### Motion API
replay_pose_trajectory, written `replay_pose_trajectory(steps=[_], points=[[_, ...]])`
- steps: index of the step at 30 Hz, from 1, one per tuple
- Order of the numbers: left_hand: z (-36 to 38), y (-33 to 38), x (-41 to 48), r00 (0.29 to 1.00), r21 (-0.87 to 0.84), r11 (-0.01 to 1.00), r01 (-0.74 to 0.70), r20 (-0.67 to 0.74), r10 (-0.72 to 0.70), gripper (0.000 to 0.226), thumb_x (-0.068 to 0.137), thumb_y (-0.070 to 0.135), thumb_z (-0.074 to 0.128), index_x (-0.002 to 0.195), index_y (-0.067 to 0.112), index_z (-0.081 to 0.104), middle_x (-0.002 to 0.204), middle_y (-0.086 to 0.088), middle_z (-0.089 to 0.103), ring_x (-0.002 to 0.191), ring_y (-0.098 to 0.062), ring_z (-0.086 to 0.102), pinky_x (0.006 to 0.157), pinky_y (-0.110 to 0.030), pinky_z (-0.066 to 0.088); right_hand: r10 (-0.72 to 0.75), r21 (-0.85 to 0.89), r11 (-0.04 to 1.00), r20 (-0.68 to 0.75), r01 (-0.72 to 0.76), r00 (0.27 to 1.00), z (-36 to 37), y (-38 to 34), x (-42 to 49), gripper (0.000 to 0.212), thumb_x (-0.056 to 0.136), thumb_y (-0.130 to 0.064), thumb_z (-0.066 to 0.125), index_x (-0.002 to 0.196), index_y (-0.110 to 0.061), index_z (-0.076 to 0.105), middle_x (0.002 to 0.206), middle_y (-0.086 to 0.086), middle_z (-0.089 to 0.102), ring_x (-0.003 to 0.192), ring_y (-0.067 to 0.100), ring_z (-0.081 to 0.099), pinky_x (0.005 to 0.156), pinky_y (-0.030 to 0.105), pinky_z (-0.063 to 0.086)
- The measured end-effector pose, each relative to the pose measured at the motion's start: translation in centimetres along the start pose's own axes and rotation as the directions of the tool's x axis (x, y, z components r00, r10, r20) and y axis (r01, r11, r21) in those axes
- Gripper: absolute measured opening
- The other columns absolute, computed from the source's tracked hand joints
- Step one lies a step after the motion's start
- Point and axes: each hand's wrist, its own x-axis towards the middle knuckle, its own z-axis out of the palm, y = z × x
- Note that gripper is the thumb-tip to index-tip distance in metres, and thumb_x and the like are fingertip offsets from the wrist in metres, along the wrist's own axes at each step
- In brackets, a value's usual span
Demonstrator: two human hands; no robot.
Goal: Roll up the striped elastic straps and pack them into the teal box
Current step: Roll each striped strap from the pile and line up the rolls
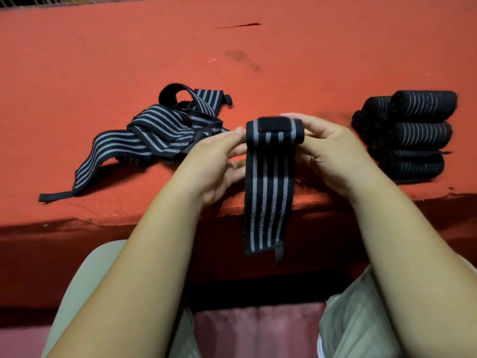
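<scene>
Red felt table [103, 60] runs wide beneath and beyond the left grip [216, 161] and right grip [333, 156]. Straight past them, 1 dark stain [242, 59]; farther still, 1 thin dark slit [238, 25]. Far back-left of the left grip, a pale-barred grille [25, 1]. Nearer than both grips, the table's front drops into shadow, with pink cloth [258, 332] lower down.

Right fingers [289, 116] partly behind strap roll [274, 131]
</scene>
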Motion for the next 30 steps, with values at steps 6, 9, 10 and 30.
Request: replay_pose_trajectory(steps=[6,9,10,30], points=[[0.1,0.6,-0.9,0.999,0.16,0.987,0.023,0.042,-0.03,0.048,0.11,0.05,0.058,0.127,0.01,0.078,0.124,-0.007,0.08,0.111,-0.028,0.078,0.102,-0.047,0.06,0.001,-0.101,0.995,-0.007,-0.002,1.0,0.4,-0.3,-0.4,0.041,0.098,0.003,0.061,0.122,-0.023,0.082,0.115,0.004,0.082,0.113,0.019,0.077,0.109,0.04,0.055],[0.1,0.1,-0.8,0.997,0.156,0.986,-0.063,0.054,0.055,0.029,0.11,0.023,0.063,0.131,0.007,0.075,0.127,-0.011,0.079,0.121,-0.028,0.075,0.106,-0.045,0.058,0.036,-0.019,0.999,0.01,-0.036,0.999,0.5,-0.4,-0.1,0.044,0.099,0.003,0.048,0.122,-0.015,0.081,0.119,0.012,0.08,0.12,0.03,0.074,0.115,0.05,0.052],[0.1,-0.1,-0.8,0.995,0.136,0.987,-0.091,0.059,0.083,0.028,0.109,0.017,0.063,0.133,0.006,0.074,0.127,-0.013,0.078,0.122,-0.028,0.075,0.104,-0.043,0.058,0.046,0.015,0.999,0.01,-0.046,0.999,0.5,-0.5,0.0,0.042,0.102,0.001,0.048,0.126,-0.014,0.079,0.121,0.012,0.08,0.121,0.029,0.074,0.113,0.048,0.053],[-0.1,0.4,-0.3,0.992,0.303,0.948,-0.096,0.107,0.066,0.069,0.101,0.014,0.075,0.161,0.037,0.049,0.128,0.0,0.079,0.119,-0.024,0.076,0.103,-0.05,0.059,-0.066,-0.282,0.956,0.057,0.08,0.996,0.7,0.1,-0.7,0.034,0.114,-0.019,0.051,0.143,-0.03,0.067,0.126,0.0,0.079,0.116,0.032,0.075,0.103,0.06,0.057]])
